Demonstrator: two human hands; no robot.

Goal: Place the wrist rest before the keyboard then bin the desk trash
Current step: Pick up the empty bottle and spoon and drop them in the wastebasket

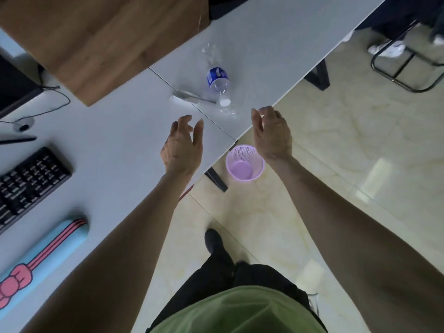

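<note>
1. Wrist rest (40, 258): blue pad with a pink bow, lying flat on the desk (120, 145) at near left, just beside the near edge of the keyboard (28, 186) and roughly parallel to it. That is where wrists land, so I'd judge step 1 done.
2. Trash sits far right on the desk: a crushed clear bottle (217, 78) with a blue label, lying on its side with its white cap end pointing toward the person. Just beside it lie a spoon-like utensil (192, 96) and some clear wrapper film (227, 111); the film is too faint to trace fully.
3. Bin (244, 162): small pink mesh basket on the floor, upright, just off the desk edge and below the trash. Looks empty, so nothing binned yet. Being close to the edge means a short drop from desk to bin.
4. Left hand (182, 145): over the desk, fingers spread and curled, holding nothing, near the wrapper but not touching it.
5. Right hand (272, 133): past the desk edge, above the bin, fingers loosely curled and apart, also bare.
6. My read: both hands are shaped for a 2-sided scoop, bracketing the trash from left and right.
7. Risk: the bottle is round and light and may roll; the film may cling to the desk.
</note>
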